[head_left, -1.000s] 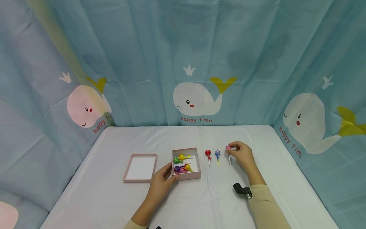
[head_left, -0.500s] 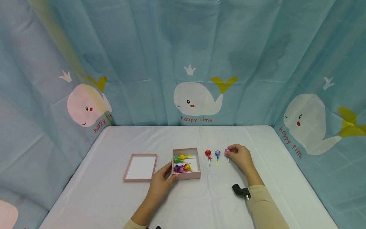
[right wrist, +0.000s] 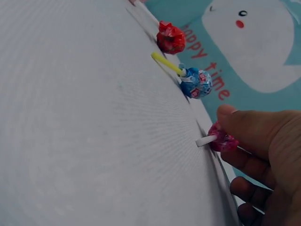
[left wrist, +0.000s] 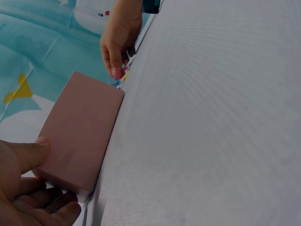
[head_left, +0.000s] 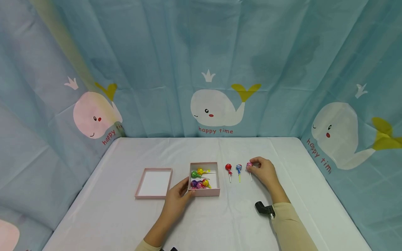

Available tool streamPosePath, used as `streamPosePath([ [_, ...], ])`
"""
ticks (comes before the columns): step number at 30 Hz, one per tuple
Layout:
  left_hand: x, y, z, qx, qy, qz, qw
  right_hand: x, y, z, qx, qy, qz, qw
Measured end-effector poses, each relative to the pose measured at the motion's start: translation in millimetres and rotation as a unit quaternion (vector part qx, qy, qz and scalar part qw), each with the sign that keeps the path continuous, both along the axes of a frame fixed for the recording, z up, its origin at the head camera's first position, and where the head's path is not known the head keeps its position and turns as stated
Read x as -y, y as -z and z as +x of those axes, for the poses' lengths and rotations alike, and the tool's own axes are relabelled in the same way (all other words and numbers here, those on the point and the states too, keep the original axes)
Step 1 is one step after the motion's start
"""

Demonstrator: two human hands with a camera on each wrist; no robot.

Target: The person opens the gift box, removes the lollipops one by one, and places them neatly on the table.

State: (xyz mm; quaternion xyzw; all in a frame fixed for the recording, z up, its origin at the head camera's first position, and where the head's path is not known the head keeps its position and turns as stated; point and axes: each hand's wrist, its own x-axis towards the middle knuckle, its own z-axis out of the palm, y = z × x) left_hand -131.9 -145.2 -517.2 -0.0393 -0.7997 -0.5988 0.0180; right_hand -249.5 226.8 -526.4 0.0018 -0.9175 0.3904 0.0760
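My right hand (head_left: 265, 171) pinches the wrapped head of a pink lollipop (right wrist: 223, 138) between thumb and fingers, its white stick pointing toward me. Left of it lie a blue lollipop (head_left: 239, 167) with a yellow stick and a red lollipop (head_left: 228, 167) with a white stick, all in a row. My left hand (head_left: 176, 199) holds the near left corner of a pink box (head_left: 205, 192), thumb on the front wall and fingers along the side. Inside the box are several lollipops: a green one (head_left: 194, 174), a yellow one (head_left: 200, 171), and a purple one (head_left: 194, 183) among others.
A shallow pink lid (head_left: 154, 198), white inside, lies left of the box. The table has a white cloth (head_left: 229, 223). Blue curtains (head_left: 150, 69) printed with whales stand behind and at both sides.
My right hand has brought the pink lollipop slightly left and nearer to me, closer to the blue one. The left hand stays at the box, which has barely shifted.
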Motion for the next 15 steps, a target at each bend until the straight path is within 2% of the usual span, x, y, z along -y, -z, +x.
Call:
streamPosePath([
  [7, 1, 0.0, 1.0, 0.001, -0.002, 0.003, 1.0, 3, -12.1, 1.9, 0.001, -0.004, -0.018, 1.0],
  [12, 1, 1.9, 0.3, -0.003, -0.001, 0.001, 1.0, 9, -23.8, 3.1, -0.024, -0.011, -0.016, 1.0],
  [15, 1, 1.2, 0.1, 0.001, -0.004, -0.003, 1.0, 15, -32.3, 3.3, -0.045, -0.029, -0.007, 0.999],
])
